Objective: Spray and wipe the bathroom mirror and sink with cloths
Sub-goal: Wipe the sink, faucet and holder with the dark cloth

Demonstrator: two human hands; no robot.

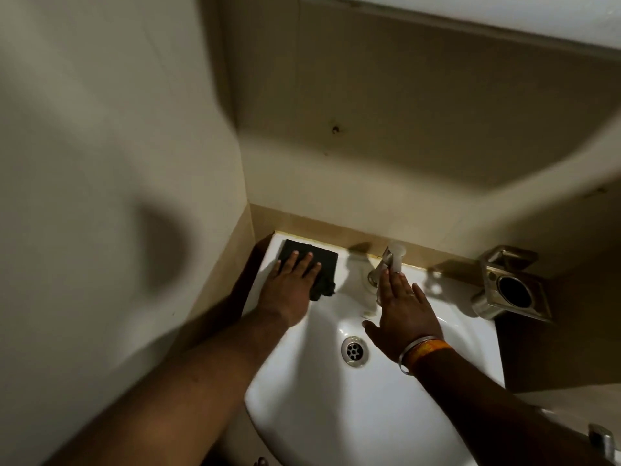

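both hands flat, fingers straight: left hand (291,286) presses dark cloth (311,264) on sink (336,415) rim, right hand (405,314) touches tap (381,267).

A cloth (311,264) lies on the sink's (336,415) back-left corner under the left hand (289,284); the tap (381,267) stands behind the drain (353,350), a holder (510,287) to its right.

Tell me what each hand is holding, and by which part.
Nothing is gripped. The left hand presses flat on the middle of the dark cloth on the sink rim; the right hand is open, fingertips at the tap.
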